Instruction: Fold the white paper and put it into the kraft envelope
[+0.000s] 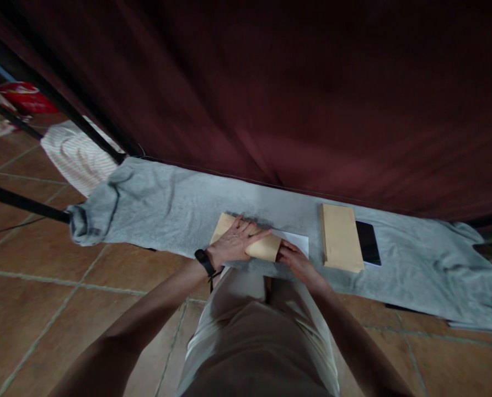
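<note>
A tan envelope (223, 225) lies on a grey cloth (163, 209) that covers a narrow surface. My left hand (235, 241), with a black band on the wrist, rests flat on the envelope, fingers spread. My right hand (295, 260) touches the envelope's right end, where a white sheet of paper (298, 240) sticks out from under it. Whether the right hand grips the paper or the envelope is unclear.
A stack of tan envelopes (340, 243) lies to the right on the cloth, with a dark phone (368, 242) beside it. A dark red curtain (271, 88) hangs behind. A striped cloth (78, 154) and black bars (22, 203) are at left, above a tiled floor (43, 275).
</note>
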Demonstrator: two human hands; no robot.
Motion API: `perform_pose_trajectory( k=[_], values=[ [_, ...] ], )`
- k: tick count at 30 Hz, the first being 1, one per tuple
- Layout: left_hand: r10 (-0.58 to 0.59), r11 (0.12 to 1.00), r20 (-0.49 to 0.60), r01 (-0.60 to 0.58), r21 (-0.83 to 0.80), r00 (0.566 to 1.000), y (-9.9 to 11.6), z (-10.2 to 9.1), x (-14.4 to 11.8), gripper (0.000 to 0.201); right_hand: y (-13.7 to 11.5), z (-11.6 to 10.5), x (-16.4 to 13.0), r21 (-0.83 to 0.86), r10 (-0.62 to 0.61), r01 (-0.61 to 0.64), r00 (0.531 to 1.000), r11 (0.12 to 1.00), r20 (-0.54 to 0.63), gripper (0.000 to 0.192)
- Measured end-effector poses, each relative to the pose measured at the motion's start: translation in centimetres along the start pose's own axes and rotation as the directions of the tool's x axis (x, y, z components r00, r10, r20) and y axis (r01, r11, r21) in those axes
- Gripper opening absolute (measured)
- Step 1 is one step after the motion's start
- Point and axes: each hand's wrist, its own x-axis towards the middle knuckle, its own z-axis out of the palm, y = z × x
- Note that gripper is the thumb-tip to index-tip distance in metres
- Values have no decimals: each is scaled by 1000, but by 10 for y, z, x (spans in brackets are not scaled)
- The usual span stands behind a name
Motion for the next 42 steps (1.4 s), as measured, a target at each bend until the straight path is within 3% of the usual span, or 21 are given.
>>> perform_pose_trajectory(
  k=[3,5,8,10,13,21,27,32,35,39,42],
  values=[
    [-4,999,-2,4,36,1000,1,-1,0,95,12,-20,-14,78,93,-84,988,993,-126,46],
    [-3,998,-10,4,61,1000,2,-2,0,93,22,-34,-24,-146,37,-91,942,985,-334,50],
    [0,996,-36,3,90,999,2,-3,1,92,36,-48,-38,-517,-172,-142,842,844,-511,54],
    [-13,997,-51,17,81,999,1,-1,0,93,41,-48,-44,-630,-231,-191,819,753,-525,55],
    [-70,996,-59,73,42,996,-5,4,-5,98,40,-41,-44,-673,-182,-287,825,682,-535,53],
    [-176,983,-54,173,-59,983,-36,7,-17,109,25,-31,-30,-691,-83,-421,818,588,-569,51],
    [-162,986,-54,160,-40,985,-43,6,-16,107,12,-30,-18,-651,96,-541,803,532,-589,51],
    [-187,982,-47,185,-40,981,-49,15,-24,108,10,-31,-12,-605,144,-566,786,561,-602,39],
    [-183,983,-41,181,-39,982,-56,21,-31,111,12,-35,-12,-587,146,-529,806,612,-574,16],
    [-187,982,-39,185,-41,982,-62,23,-37,114,16,-42,-18,-439,99,-384,832,812,-545,16],
    [-190,981,-27,188,-53,981,-61,20,-36,112,17,-45,-28,-115,105,-196,838,974,-536,16]
  ],
)
